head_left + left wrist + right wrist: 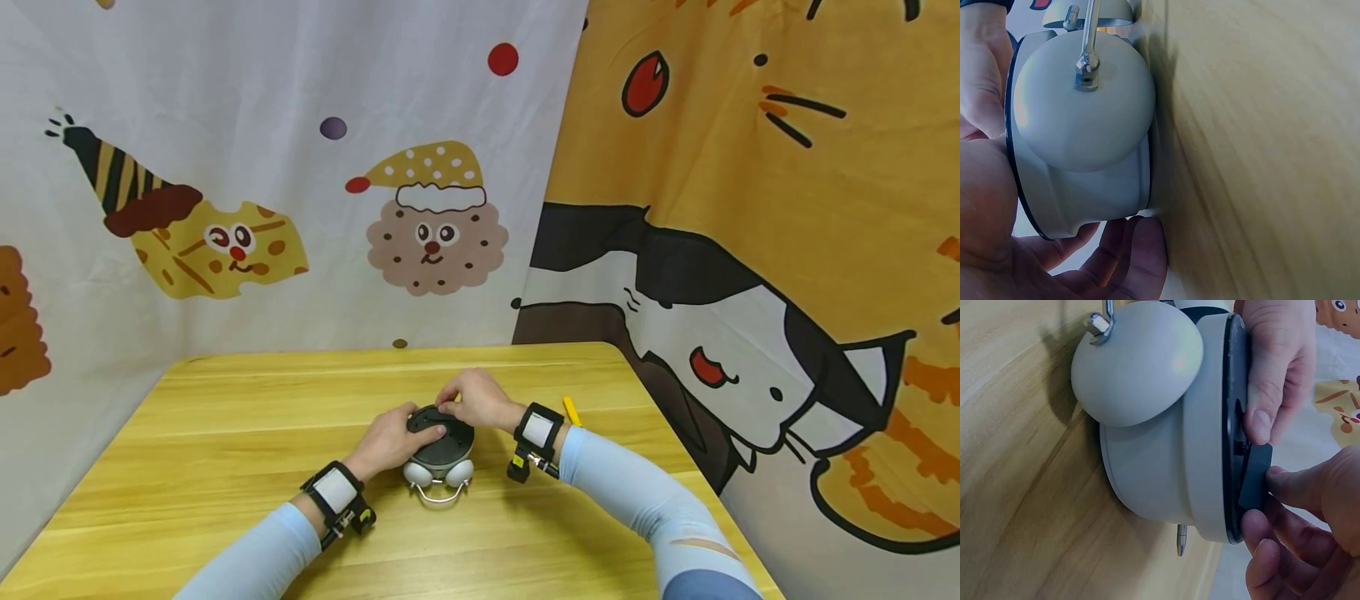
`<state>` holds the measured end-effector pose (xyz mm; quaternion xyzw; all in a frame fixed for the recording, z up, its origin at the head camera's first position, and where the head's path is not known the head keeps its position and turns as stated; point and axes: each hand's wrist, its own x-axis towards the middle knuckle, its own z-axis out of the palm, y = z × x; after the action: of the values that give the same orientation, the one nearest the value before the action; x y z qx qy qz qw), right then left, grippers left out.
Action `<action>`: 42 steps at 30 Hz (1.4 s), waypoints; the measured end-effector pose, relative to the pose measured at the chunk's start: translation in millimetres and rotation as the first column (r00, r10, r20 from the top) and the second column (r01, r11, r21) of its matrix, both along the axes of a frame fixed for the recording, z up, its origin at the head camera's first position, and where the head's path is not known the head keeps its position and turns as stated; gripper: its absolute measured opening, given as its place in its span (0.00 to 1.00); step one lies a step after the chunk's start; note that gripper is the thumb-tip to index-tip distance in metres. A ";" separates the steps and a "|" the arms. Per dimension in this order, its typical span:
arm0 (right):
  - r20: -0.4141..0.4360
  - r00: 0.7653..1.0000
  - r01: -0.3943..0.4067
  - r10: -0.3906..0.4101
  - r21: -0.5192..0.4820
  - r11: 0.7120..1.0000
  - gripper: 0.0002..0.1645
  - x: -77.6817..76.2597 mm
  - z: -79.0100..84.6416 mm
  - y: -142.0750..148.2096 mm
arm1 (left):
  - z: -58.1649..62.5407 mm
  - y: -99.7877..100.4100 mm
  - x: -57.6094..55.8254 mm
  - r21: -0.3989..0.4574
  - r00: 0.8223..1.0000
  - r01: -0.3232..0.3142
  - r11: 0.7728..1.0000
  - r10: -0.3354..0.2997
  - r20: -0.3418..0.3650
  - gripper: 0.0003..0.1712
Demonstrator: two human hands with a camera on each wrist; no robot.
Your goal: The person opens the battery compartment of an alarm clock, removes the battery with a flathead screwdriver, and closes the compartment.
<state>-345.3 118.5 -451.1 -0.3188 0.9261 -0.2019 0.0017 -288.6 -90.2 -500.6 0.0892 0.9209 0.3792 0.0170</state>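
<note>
A white twin-bell alarm clock (442, 450) lies face down on the wooden table, its black back up and its bells (417, 474) toward the person. The left hand (386, 442) grips the clock's left side, thumb across the back; in the left wrist view its fingers (1147, 250) curl by the rim near the tabletop. At the far end of the back, the right hand (480, 400) pinches a small black battery cover (1255, 478) between thumb and fingers. In the right wrist view that cover stands tilted out from the back, close to the left thumb (1262, 425). The clock's face is hidden.
A yellow stick-like object (572, 412) lies on the table (247, 433) beyond the right wrist, partly covered by the arm. A printed cartoon curtain (300, 83) hangs behind the table and along its right side. Both wrists wear strapped cameras.
</note>
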 end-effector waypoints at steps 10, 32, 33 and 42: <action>-0.032 0.999 -0.008 0.008 0.016 1.000 0.05 0.0 -4.8 -4.6 | 0.2 0.1 0.6 -0.002 1.000 0.000 1.000 0.000 -0.005 0.30; -0.103 0.992 -0.063 0.069 0.063 0.996 0.05 -4.2 -10.8 -3.1 | -1.8 1.2 0.9 0.014 1.000 0.002 1.000 -0.002 0.001 0.30; -0.107 0.992 -0.062 0.068 0.060 0.996 0.05 -4.2 -11.7 -2.7 | -2.0 1.4 1.0 0.015 1.000 0.004 1.000 -0.004 0.004 0.29; -0.156 0.987 -0.029 0.035 0.042 0.999 0.03 -3.2 -13.9 -5.0 | -1.3 -0.1 -0.9 -0.002 1.000 -0.003 1.000 0.003 -0.012 0.28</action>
<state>-348.4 113.6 -465.0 -0.3486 0.9218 -0.1578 -0.0617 -289.5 -90.2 -501.9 0.0902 0.9215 0.3776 0.0111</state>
